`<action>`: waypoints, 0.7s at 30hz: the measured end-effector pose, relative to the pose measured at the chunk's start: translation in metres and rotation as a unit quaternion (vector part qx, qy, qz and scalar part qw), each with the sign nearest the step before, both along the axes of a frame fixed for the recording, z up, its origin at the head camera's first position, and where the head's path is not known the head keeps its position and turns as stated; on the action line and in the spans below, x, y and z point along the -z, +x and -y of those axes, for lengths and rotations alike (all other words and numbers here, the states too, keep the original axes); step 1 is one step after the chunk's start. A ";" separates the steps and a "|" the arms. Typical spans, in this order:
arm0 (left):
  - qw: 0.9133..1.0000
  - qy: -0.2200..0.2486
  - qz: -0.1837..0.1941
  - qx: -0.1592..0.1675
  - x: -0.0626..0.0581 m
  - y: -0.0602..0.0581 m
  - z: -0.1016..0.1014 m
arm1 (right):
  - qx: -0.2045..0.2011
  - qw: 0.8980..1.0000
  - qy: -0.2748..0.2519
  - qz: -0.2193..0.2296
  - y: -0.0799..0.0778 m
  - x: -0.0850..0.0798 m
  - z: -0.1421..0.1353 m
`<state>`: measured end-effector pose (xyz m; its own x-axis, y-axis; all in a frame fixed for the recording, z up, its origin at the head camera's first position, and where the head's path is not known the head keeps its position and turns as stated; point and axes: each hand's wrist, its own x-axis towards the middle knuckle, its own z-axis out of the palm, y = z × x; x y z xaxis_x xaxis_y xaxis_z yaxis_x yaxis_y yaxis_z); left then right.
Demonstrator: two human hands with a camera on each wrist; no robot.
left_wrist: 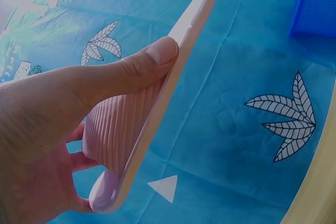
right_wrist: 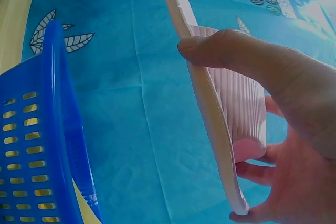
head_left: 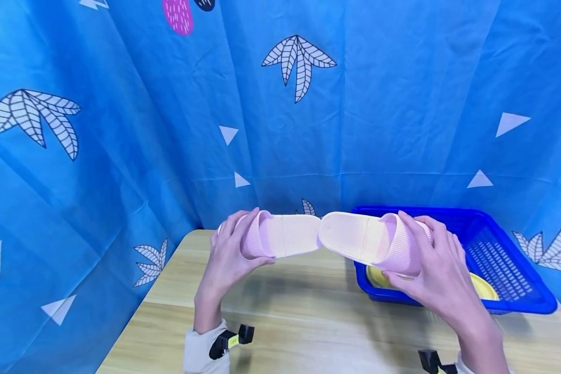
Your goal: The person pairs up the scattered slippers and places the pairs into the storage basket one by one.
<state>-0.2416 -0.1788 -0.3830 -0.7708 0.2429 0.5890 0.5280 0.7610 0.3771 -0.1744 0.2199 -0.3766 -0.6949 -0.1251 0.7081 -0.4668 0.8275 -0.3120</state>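
Two pale pink slide slippers with ribbed straps are held up above the table, their heel ends meeting in the middle of the head view. My left hand (head_left: 231,254) grips the left slipper (head_left: 294,235) around its strap end, thumb along the sole's edge. Likewise, my right hand (head_left: 437,265) grips the right slipper (head_left: 350,235) at its strap, in front of the basket. In the left wrist view the thumb presses near the ribbed strap (left_wrist: 123,124). The right wrist view shows the fingers wrapped behind the other strap (right_wrist: 239,103).
A blue plastic basket (head_left: 509,259) with slotted walls stands at the right of the wooden table (head_left: 280,322). Yellow items (head_left: 483,286) lie inside it, partly hidden by the right hand. A blue patterned curtain (head_left: 392,104) hangs behind and to the left of the table.
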 end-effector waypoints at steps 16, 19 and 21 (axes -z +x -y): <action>1.000 -0.003 -0.008 0.009 0.000 0.001 -0.005 | -0.006 1.000 0.014 0.015 0.000 0.002 0.005; 1.000 -0.007 -0.007 0.009 0.000 0.002 -0.007 | -0.006 1.000 0.015 0.026 0.002 0.001 0.007; 1.000 -0.010 -0.006 0.009 0.000 0.002 -0.008 | -0.007 0.999 0.015 0.030 0.002 0.001 0.008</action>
<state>-0.2395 -0.1709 -0.3834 -0.7595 0.2685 0.5924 0.5456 0.7589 0.3556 -0.1723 0.2118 -0.3778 -0.7343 -0.1549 0.6609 -0.4591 0.8305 -0.3154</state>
